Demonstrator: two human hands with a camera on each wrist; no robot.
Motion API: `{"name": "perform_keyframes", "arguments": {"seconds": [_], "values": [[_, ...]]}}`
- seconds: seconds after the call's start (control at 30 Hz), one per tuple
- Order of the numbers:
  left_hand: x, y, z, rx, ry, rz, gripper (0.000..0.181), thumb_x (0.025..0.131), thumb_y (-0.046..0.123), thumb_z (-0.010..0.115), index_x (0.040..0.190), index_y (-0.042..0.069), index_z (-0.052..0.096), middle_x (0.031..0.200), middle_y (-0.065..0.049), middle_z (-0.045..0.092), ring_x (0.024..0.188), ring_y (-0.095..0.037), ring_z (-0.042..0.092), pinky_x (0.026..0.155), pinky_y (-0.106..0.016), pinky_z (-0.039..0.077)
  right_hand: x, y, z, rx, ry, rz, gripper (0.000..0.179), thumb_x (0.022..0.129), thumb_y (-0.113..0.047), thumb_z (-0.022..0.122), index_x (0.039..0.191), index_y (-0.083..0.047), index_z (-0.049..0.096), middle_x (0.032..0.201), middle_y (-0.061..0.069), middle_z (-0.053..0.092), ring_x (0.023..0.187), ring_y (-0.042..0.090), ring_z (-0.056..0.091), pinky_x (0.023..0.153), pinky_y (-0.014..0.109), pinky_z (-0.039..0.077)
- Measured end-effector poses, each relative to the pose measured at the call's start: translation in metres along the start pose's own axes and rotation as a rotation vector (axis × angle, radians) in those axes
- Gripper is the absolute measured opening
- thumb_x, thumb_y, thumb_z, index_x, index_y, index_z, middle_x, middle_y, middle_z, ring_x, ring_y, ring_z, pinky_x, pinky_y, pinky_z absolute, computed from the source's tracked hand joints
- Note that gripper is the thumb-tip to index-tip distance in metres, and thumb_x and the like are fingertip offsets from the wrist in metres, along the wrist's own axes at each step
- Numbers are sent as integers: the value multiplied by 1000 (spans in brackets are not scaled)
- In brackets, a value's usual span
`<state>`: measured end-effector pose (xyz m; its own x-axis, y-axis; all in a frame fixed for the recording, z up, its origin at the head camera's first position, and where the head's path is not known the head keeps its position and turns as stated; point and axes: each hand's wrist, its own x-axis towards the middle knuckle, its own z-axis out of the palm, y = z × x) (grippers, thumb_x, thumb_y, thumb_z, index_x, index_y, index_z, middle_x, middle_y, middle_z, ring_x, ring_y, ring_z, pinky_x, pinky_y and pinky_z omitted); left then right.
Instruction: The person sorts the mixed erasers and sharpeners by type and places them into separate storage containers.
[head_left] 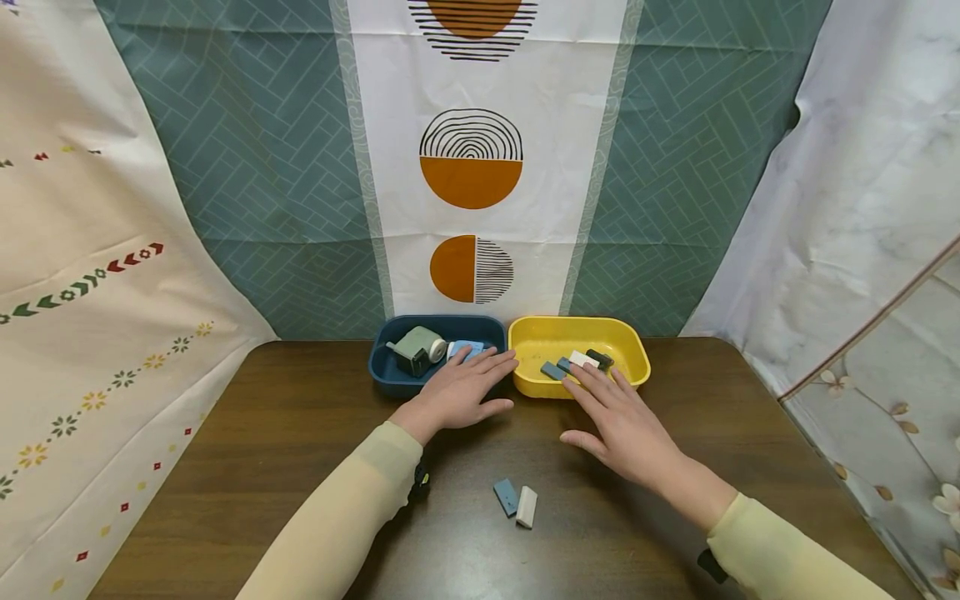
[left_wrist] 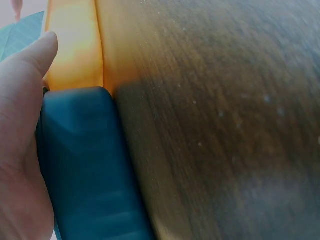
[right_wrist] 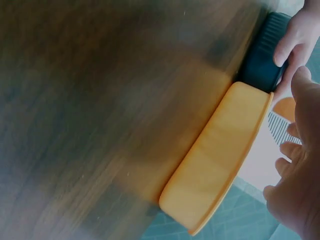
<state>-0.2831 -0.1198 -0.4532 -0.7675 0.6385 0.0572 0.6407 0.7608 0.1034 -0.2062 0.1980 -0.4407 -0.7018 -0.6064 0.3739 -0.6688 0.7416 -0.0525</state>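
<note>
My left hand [head_left: 459,393] is held over the front right of a dark blue bin [head_left: 388,385], fingers straight and spread, gripping nothing. In that bin lie a sage-green object with a round white end [head_left: 420,346] and a light blue and white item [head_left: 468,347], partly hidden by the fingers. At the front rim of the yellow bin [head_left: 540,340], my right hand [head_left: 626,425] reaches with extended fingers and an empty palm. Small blue blocks [head_left: 553,371], a white block [head_left: 583,359] and a dark green piece [head_left: 600,358] lie inside, some partly behind the fingertips.
A flat blue block [head_left: 506,497] and a white block [head_left: 527,507] lie side by side on the brown wooden table [head_left: 300,467], between the forearms. The two bins stand next to each other at its back edge, before a patterned cloth [head_left: 300,167].
</note>
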Motion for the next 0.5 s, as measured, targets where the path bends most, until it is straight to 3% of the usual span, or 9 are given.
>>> {"name": "perform_keyframes", "arguments": {"seconds": [0.3, 0.5], "values": [[0, 0, 0, 0, 5, -1, 77, 112, 63, 53, 177, 27, 30, 182, 10, 22, 169, -20, 19, 137, -53, 7, -6, -13, 1, -6, 12, -50, 85, 101, -55, 78, 164, -4, 52, 172, 15, 45, 162, 39, 36, 129, 66, 27], [0, 0, 0, 14, 8, -2, 78, 112, 65, 52, 177, 27, 30, 182, 10, 23, 169, -20, 20, 136, -54, 8, -8, -21, 2, -2, 2, -73, 84, 101, -55, 77, 164, -4, 52, 173, 14, 44, 161, 38, 38, 128, 67, 28]]}}
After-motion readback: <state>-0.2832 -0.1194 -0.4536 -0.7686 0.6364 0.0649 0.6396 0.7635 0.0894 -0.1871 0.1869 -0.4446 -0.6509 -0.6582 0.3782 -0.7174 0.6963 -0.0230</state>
